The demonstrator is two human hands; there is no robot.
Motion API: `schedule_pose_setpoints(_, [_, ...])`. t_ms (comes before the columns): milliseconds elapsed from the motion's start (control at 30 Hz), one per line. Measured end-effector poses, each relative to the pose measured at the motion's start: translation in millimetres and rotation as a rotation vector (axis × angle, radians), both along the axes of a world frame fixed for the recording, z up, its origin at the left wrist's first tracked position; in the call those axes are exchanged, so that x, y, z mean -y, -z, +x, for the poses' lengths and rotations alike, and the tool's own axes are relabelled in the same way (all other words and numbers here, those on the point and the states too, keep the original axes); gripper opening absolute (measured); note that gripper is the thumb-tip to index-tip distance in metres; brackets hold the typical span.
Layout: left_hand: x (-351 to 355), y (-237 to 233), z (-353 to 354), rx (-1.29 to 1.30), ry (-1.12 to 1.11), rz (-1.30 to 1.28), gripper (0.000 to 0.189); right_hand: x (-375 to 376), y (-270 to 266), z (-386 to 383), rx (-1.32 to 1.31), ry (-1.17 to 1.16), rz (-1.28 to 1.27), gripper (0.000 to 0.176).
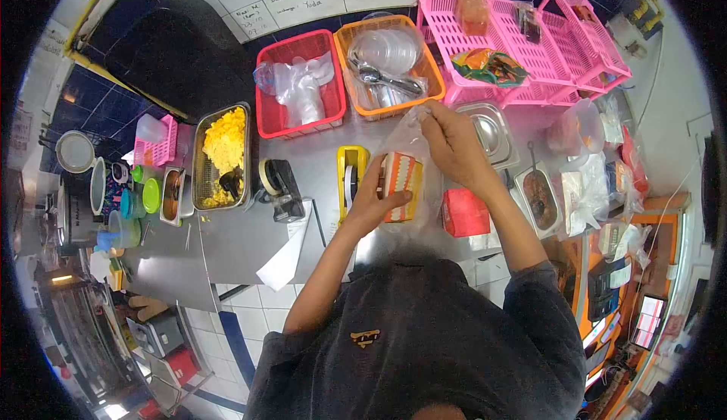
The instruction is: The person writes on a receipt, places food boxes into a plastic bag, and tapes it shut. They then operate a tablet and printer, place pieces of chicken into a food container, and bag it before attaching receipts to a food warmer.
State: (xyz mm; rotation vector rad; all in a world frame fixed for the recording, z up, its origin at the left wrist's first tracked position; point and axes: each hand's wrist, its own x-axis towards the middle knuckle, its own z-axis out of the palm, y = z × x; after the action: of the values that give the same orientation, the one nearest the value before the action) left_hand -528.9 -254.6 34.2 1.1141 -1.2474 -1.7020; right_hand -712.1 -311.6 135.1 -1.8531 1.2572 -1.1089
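My left hand point(372, 204) is wrapped round a small box point(400, 181) striped in orange-red, white and yellow. A clear plastic bag point(407, 134) surrounds the box. Up at the bag's top edge, my right hand point(453, 146) pinches the plastic between closed fingers. Just left of the box stands a yellow tape dispenser point(351, 181), partly hidden behind my left hand. A red box point(466, 212) sits on the steel counter point(250, 249), below my right wrist.
Along the back are a red basket point(303, 121) of plastic bags, an orange basket point(388, 106) with clear lids, and pink racks point(492, 41). To the left lie a tray of yellow food point(225, 143) and a black tape dispenser point(282, 190). Steel containers point(536, 200) stand right.
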Motion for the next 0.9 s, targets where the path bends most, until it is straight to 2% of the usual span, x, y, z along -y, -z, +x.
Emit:
schedule_pose_setpoints(33, [2, 7, -1, 0.244, -0.006, -0.171, 0.083, 3, 2, -2, -0.058, 0.019, -0.004, 0.016])
schedule_pose_setpoints(67, [-1, 25, -3, 0.642, -0.083, -0.461, 0.083, 3, 2, -4, -0.06, 0.019, -0.003, 0.016])
schedule_pose_setpoints(100, [-3, 17, -10, 0.642, -0.086, -0.461, 0.083, 4, 1, -6, -0.131, -0.019, 0.034, 0.016])
schedule_pose_setpoints(167, [-10, -2, -27, 1.132, -0.112, -0.337, 0.089, 3, 0, -4, -0.202, -0.069, 0.075, 0.017])
schedule_pose_setpoints(200, [-12, 0, -36, 1.305, -0.118, -0.411, 0.091, 1, -1, 0, -0.127, -0.133, 0.088, 0.017])
schedule_pose_setpoints(233, [-9, 1, -42, 1.308, -0.122, -0.4, 0.091, -2, -2, 3, -0.051, -0.198, 0.102, 0.017])
schedule_pose_setpoints(300, [1, 3, -52, 1.263, -0.067, -0.327, 0.089, -7, -8, 7, -0.097, -0.227, 0.095, 0.016])
schedule_pose_setpoints(367, [0, 22, -57, 1.281, -0.133, -0.374, 0.086, -8, -14, 6, -0.144, -0.245, 0.083, 0.015])
schedule_pose_setpoints(400, [-4, 26, -54, 1.259, -0.179, -0.485, 0.084, -7, -16, 3, -0.136, -0.204, 0.086, 0.013])
schedule_pose_setpoints(433, [-9, 23, -50, 1.234, -0.222, -0.597, 0.083, -7, -16, -2, -0.127, -0.158, 0.09, 0.012])
schedule_pose_setpoints(467, [-16, 19, -40, 1.231, -0.215, -0.6, 0.083, -5, -15, -8, -0.127, -0.151, 0.093, 0.012])
schedule_pose_setpoints(533, [-30, -21, -9, 1.028, 0.059, -0.692, 0.08, -1, -12, -20, -0.101, -0.132, 0.15, 0.011])
schedule_pose_setpoints(567, [-36, -41, 1, 1.027, 0.065, -0.69, 0.08, -1, -11, -21, -0.1, -0.129, 0.155, 0.011])
schedule_pose_setpoints(633, [-42, -71, 17, 0.912, 0.47, -0.6, 0.073, 0, -10, -20, -0.157, -0.12, 0.142, 0.013])
schedule_pose_setpoints(667, [-44, -53, 23, 0.953, 0.569, -0.651, 0.055, 0, -11, -18, -0.154, -0.124, 0.141, 0.013])
schedule_pose_setpoints(700, [-45, -54, 24, 0.959, 0.565, -0.647, 0.055, -2, -15, -14, -0.143, -0.122, 0.105, 0.017])
schedule_pose_setpoints(767, [-34, -58, 25, 1.17, 0.984, -0.497, 0.035, -1, -19, -11, -0.128, -0.114, 0.056, 0.021])
schedule_pose_setpoints(800, [-30, -72, 23, 1.172, 0.989, -0.503, 0.035, -2, -19, -11, -0.159, -0.162, 0.053, 0.019])
schedule_pose_setpoints(900, [-23, -150, 8, 1.099, 0.734, -1.077, 0.025, -16, -22, -9, -0.169, -0.259, 0.015, 0.017])
